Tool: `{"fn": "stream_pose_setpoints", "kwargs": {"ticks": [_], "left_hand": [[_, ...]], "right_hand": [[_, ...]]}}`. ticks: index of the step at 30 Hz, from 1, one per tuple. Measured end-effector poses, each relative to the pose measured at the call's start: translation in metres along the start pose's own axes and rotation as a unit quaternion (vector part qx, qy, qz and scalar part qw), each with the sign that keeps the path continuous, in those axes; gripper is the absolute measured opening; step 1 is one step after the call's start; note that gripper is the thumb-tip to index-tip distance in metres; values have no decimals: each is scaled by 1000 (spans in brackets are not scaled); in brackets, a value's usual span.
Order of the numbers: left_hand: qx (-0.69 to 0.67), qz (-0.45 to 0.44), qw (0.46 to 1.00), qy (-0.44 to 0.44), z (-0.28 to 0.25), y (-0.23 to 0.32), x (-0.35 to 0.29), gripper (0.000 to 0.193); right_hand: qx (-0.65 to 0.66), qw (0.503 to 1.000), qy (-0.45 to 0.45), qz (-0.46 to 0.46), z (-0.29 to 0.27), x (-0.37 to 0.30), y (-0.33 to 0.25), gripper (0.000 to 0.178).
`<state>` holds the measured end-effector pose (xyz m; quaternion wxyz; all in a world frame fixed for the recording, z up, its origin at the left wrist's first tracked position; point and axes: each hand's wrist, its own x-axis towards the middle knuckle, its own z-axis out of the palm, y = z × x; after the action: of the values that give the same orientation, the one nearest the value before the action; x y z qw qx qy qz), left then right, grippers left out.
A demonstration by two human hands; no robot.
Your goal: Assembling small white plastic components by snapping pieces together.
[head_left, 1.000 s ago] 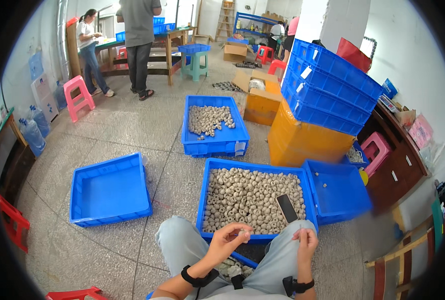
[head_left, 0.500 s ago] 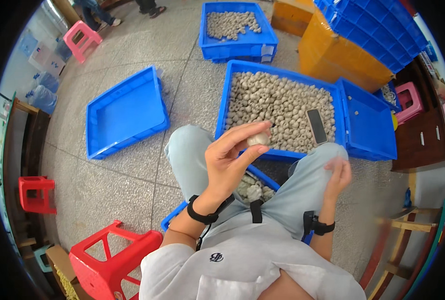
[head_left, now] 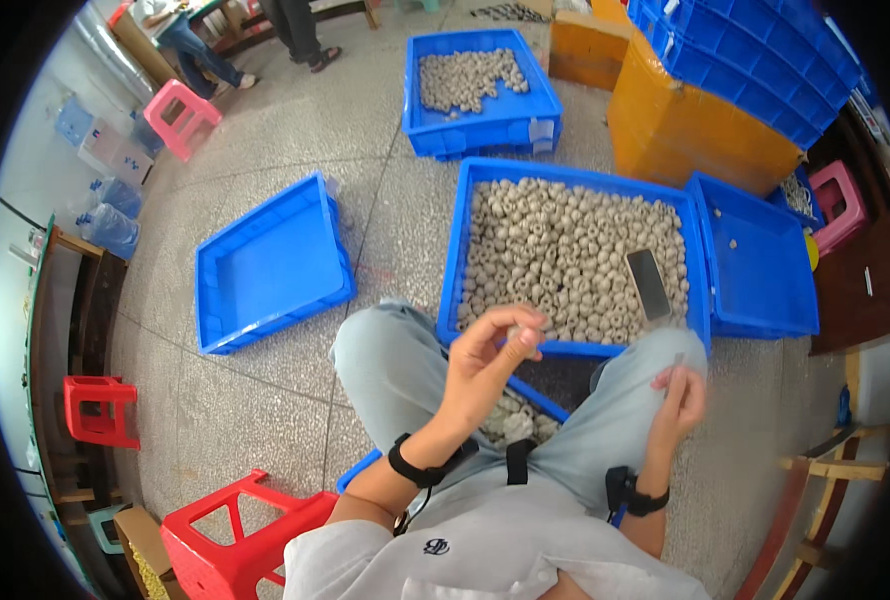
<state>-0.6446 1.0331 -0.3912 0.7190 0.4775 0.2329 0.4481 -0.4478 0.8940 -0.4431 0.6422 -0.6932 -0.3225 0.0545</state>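
Note:
My left hand (head_left: 480,375) is raised in front of the big bin, its fingers curled in a pinch around a small pale round piece (head_left: 528,338), mostly hidden by the fingers. By my right knee, my right hand (head_left: 679,402) is closed with fingertips together; a faint thin bit shows above them, too blurred to name. The wide blue bin (head_left: 452,250) beyond my knees is full of grey-beige bead-like pieces (head_left: 565,250) with holes. A dark-screened phone (head_left: 648,285) lies on the pieces. Between my legs, a blue tray (head_left: 537,398) holds pale whitish material (head_left: 515,425).
Another blue bin (head_left: 435,142) with similar pieces stands farther off. Left is an empty blue bin (head_left: 265,265); a blue bin (head_left: 760,270) with a few pieces adjoins the full one. Red stools (head_left: 230,545) stand left, cartons (head_left: 680,125) and stacked crates (head_left: 755,60) far right. Two people stand far off.
The whole view has tilted up, showing more of the far floor. My left fingers have closed further over the pale piece, which showed plainly before. My right hand has curled more by the knee.

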Motion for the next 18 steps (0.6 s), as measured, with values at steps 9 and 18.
{"fn": "stream_pose_setpoints", "kwargs": {"ticks": [9,18], "left_hand": [[67,-43,994,-73,12,-8,-5,24],[-16,-211,973,-88,11,-18,-13,24]], "right_hand": [[63,995,-50,64,5,-6,-27,17],[227,946,-193,130,23,-13,-56,12]]}}
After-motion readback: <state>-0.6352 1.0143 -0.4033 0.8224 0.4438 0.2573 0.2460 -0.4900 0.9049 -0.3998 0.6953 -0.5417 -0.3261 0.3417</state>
